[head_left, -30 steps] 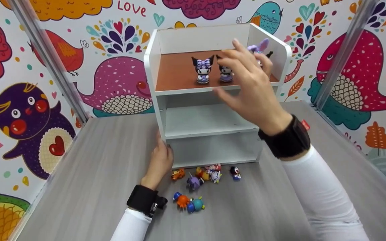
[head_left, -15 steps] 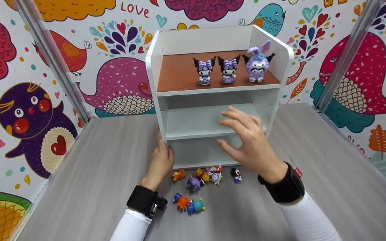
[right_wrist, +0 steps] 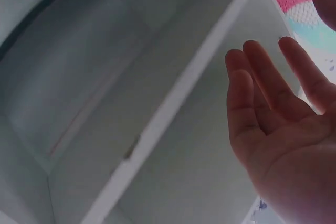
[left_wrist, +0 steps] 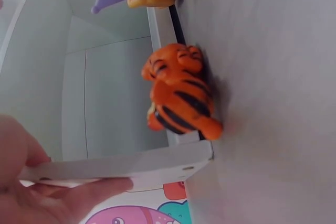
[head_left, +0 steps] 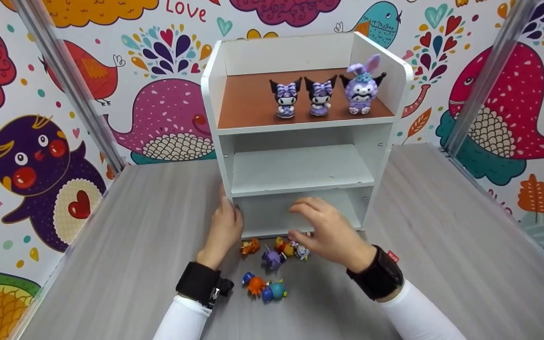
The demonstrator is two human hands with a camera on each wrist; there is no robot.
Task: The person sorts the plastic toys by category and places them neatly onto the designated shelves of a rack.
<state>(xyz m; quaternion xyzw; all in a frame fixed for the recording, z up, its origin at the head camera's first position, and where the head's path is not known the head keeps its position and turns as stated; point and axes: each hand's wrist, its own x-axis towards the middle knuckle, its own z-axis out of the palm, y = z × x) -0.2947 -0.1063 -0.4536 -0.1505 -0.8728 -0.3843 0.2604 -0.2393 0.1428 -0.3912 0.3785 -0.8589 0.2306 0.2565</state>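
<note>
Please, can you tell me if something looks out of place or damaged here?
Yes: in the right wrist view, a shelf edge has a dark mark, possibly a chip, but I cannot be sure. Small figures on the table lie in loose clusters, unlike the three upright figures on top. I see no spill.

Stands upright as a white, open-fronted shelf unit (head_left: 302,188), brown on top, with two white levels below. Is gripped at its left side wall by the left hand (head_left: 224,226). Bears three upright, purple-toned figures (head_left: 320,100) along the top's front. Has, just before its base, a black-striped orange tiger figure (head_left: 250,246), then a yellow-and-red figure (head_left: 282,246), white figure (head_left: 302,252) and purple figure (head_left: 272,259) bunched, perhaps touching, though partly screened by the right hand (head_left: 331,231). Has, farther out, an orange-and-blue figure (head_left: 256,285) beside a blue-and-teal figure (head_left: 278,288).
</note>
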